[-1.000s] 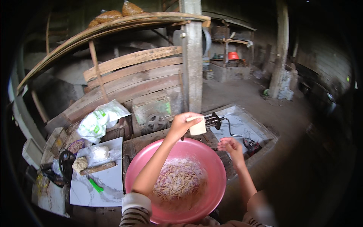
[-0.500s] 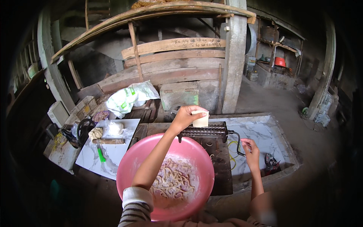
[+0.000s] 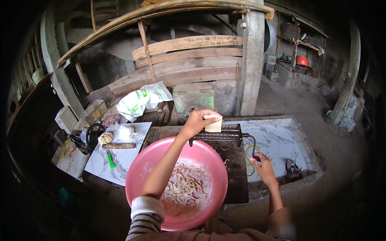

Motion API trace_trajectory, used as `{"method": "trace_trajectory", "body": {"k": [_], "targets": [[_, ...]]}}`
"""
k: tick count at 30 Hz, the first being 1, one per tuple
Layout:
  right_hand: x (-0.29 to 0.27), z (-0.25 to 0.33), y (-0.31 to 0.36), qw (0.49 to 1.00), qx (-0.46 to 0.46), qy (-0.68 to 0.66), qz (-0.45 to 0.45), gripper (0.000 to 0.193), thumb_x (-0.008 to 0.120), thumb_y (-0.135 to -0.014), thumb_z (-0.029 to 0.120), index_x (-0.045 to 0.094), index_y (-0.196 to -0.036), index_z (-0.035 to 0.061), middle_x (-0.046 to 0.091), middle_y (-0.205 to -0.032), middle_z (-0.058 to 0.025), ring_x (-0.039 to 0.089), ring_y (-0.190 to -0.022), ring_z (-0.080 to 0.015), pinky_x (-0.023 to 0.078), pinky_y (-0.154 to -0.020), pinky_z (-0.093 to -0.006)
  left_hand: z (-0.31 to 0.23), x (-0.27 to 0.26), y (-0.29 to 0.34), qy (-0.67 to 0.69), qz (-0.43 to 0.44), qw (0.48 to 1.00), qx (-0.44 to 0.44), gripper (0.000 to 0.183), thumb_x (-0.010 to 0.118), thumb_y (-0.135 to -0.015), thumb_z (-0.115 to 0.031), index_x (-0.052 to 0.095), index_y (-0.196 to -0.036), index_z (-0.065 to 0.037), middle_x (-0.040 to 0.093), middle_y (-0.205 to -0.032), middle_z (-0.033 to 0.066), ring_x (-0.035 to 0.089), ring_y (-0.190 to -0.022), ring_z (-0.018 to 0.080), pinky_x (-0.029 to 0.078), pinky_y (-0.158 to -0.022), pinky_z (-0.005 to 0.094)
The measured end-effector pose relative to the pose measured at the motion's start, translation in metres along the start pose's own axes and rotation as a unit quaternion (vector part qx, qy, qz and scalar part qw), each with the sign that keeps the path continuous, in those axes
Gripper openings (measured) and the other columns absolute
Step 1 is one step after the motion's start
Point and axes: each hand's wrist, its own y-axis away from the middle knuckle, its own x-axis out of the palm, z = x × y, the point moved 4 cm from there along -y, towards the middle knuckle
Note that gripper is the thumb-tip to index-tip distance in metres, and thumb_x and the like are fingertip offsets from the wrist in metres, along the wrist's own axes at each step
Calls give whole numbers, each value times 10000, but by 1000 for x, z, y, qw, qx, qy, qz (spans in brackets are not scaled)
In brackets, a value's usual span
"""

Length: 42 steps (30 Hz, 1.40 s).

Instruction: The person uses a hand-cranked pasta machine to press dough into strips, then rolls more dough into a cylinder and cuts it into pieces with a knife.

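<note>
My left hand point(image 3: 198, 122) pinches a flat, pale sheet of dough point(image 3: 214, 126) upright over the dark metal rollers of a hand-cranked pasta machine point(image 3: 223, 134). The bottom edge of the sheet meets the rollers. On the right, my right hand point(image 3: 264, 168) is closed around the grip of the bent crank point(image 3: 253, 143). Under my left forearm stands a big pink basin point(image 3: 138, 168). Curly strips of floured dough point(image 3: 185, 186) lie in its bottom.
Left of the basin, a marble-patterned board point(image 3: 132, 162) carries a dough lump point(image 3: 105, 138), a rolling pin point(image 3: 119, 146), a white bag point(image 3: 125, 133) and a green-handled tool point(image 3: 110, 160). A white-and-green sack point(image 3: 140, 100) lies behind. A concrete post point(image 3: 252, 60) rises beyond the machine.
My right hand has moved slightly down and left with the crank grip, its fingers now wrapped closer round it. My left hand keeps the dough sheet over the rollers.
</note>
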Motion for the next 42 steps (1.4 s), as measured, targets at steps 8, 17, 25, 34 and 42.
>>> {"method": "trace_trajectory", "body": {"k": [8,17,25,34,42], "targets": [[1,-3,2,1000,-15,25,5,335,607,-822,235,563,-992,-50,601,-959,-206,579,-887,-337,452,-782,-352,5,-1,-4,1,4,1000,7,167,637,-812,-123,648,-945,-22,654,-852,27,587,-765,58,472,-694,198],[-8,14,13,990,-17,143,-6,207,636,-759,163,530,-820,-4,578,-792,-156,547,-758,-332,408,-731,-399,6,2,-5,11,-7,999,33,169,640,-810,-120,647,-942,-16,649,-847,22,576,-748,54,469,-685,199],[-45,65,8,949,-107,284,-81,193,655,-658,120,506,-752,40,551,-638,-110,542,-596,-288,438,-602,-366,6,1,-5,9,-4,1000,14,180,656,-795,-137,656,-951,-47,650,-832,15,569,-721,47,463,-657,199],[-76,99,-45,885,-291,333,-145,225,652,-592,12,459,-690,72,511,-557,-47,515,-492,-224,404,-501,-330,16,-7,-16,-50,50,997,29,222,624,-821,-162,631,-1009,-44,629,-955,39,557,-867,81,439,-775,240],[-76,95,-126,841,-321,391,-194,188,600,-610,5,428,-655,67,485,-513,-73,504,-485,-233,383,-513,-341,-1,-1,2,-104,-59,992,48,248,593,-845,-182,598,-1043,-32,607,-998,62,563,-907,143,430,-836,280]]}}
